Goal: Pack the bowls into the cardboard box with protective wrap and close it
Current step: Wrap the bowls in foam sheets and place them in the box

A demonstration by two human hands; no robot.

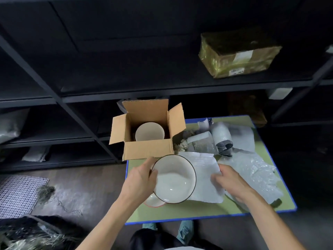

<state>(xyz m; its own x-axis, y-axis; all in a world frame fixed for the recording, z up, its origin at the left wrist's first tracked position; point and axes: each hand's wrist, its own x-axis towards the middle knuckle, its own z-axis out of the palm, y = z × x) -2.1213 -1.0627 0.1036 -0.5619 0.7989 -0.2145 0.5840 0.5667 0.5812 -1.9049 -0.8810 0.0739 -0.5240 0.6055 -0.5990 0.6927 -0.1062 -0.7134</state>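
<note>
An open cardboard box (147, 149) stands at the table's far left corner with all flaps up; a white bowl (149, 131) sits inside it. My left hand (139, 179) grips the left rim of a white bowl with a dark rim (174, 179), held tilted just above the table. Under it peeks a bowl with a red rim (154, 202). My right hand (229, 180) pinches the edge of a white foam wrap sheet (201, 168) lying to the bowl's right.
The green table with a blue edge (198, 211) carries more foam rolls (222, 136) and bubble wrap (255, 170) on its right half. Dark metal shelving (126, 94) stands behind, with a taped parcel (237, 53) on it. Debris and a mesh mat (19, 193) lie on the floor at left.
</note>
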